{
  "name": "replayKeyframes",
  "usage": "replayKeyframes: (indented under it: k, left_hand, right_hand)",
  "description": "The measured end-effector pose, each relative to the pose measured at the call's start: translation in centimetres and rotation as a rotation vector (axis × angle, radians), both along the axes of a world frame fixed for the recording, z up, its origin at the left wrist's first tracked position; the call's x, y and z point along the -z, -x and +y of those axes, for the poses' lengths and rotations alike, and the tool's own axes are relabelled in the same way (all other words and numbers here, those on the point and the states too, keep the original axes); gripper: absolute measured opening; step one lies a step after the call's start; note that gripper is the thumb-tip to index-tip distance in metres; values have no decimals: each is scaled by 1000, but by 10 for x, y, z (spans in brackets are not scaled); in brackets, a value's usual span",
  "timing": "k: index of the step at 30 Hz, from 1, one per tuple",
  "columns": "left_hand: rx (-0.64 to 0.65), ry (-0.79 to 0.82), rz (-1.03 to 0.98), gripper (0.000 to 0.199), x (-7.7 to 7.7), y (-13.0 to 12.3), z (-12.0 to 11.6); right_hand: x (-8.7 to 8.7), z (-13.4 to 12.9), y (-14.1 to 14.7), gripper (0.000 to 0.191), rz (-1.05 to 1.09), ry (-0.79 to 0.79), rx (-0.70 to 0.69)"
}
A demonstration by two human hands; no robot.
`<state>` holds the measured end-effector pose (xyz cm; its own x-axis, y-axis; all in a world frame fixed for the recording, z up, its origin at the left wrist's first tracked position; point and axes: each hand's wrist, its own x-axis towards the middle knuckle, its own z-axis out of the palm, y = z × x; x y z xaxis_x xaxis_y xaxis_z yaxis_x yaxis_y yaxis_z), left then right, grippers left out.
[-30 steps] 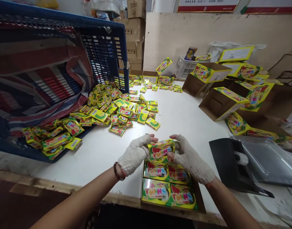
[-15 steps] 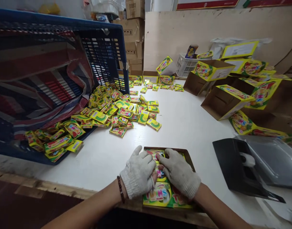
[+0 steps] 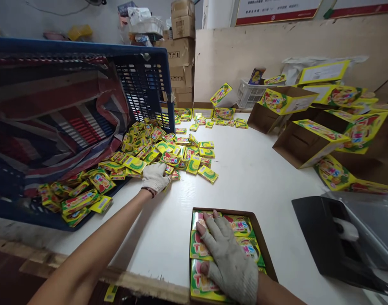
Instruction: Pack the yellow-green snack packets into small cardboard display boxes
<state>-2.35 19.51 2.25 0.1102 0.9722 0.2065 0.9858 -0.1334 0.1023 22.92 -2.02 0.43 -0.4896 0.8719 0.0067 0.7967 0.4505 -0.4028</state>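
Note:
Small yellow-green packets (image 3: 135,163) lie in a heap spilling from a blue crate (image 3: 169,80) onto the white table. My left hand (image 3: 156,177), in a whitish glove, reaches to the near edge of the heap; its fingers are bent over packets there, and what they grip is hidden. An open carton (image 3: 266,245) at the table's front edge holds rows of flat packs (image 3: 240,225). Across these packs lies my gloved right hand (image 3: 227,254), palm down with its fingers spread, holding nothing.
Empty display boxes (image 3: 308,144) are piled at the right. A black device (image 3: 323,237) stands at the front right, beside clear plastic. A white basket (image 3: 249,94) and more packets line the back. One packet (image 3: 111,292) lies below the table edge.
My left hand has left the carton and moved up and left to the heap. My right hand has flattened over the packs in the carton. The view has shifted slightly.

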Motion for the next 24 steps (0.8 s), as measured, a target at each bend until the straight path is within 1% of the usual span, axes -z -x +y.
replayKeyframes:
  k: [2,4,5,6,7,8,10,11,12,13,15,17,18,20,21,23,24]
  left_hand:
    - [-5,-31,-60,40,-1,-8,-15]
    - [10,-108,-254,44,-3,-18,-42]
    - [46,-154,-383,48,-6,-24,-59]
    - [103,-199,-513,53,-8,-32,-79]
    - [186,-231,-609,59,-10,-40,-100]
    - [279,-243,-655,62,-13,-50,-121]
    - [484,-264,-667,64,-15,-68,-159]
    - [567,-250,-667,67,-16,-74,-173]
    - [617,-223,-674,71,-15,-78,-182]
    - [630,-189,-685,74,-14,-79,-186]
    - [568,-143,-680,74,-9,-70,-180]
    - [454,-165,-598,60,-3,-49,-159]
    - [393,-175,-528,50,1,-36,-145]
    - [251,-105,-347,32,7,-11,-116]
    - [177,-51,-257,26,9,1,-103]
    - [73,38,-119,21,12,17,-80]
    - [54,62,-81,22,13,23,-72]
  right_hand:
    - [-3,1,-4,70,96,-92,59]
    - [-11,4,-9,51,248,-180,180]
    - [-16,7,-10,44,338,-189,258]
    - [-23,9,-11,40,435,-158,332]
    - [-30,11,-10,39,533,-86,384]
    - [-37,13,-9,40,627,12,410]
    - [-52,17,-7,44,798,198,403]
    - [-59,18,-8,45,868,252,391]
    - [-66,19,-12,45,915,278,386]
    - [-73,19,-19,45,931,295,389]
    - [-84,19,-40,49,855,357,379]
    - [-88,16,-66,49,636,441,304]
    - [-86,14,-77,46,505,463,251]
    - [-74,7,-89,32,262,453,132]
    - [-65,3,-89,24,160,415,86]
    - [-48,-4,-82,13,16,314,24]
    - [-40,-8,-77,10,-31,261,8]
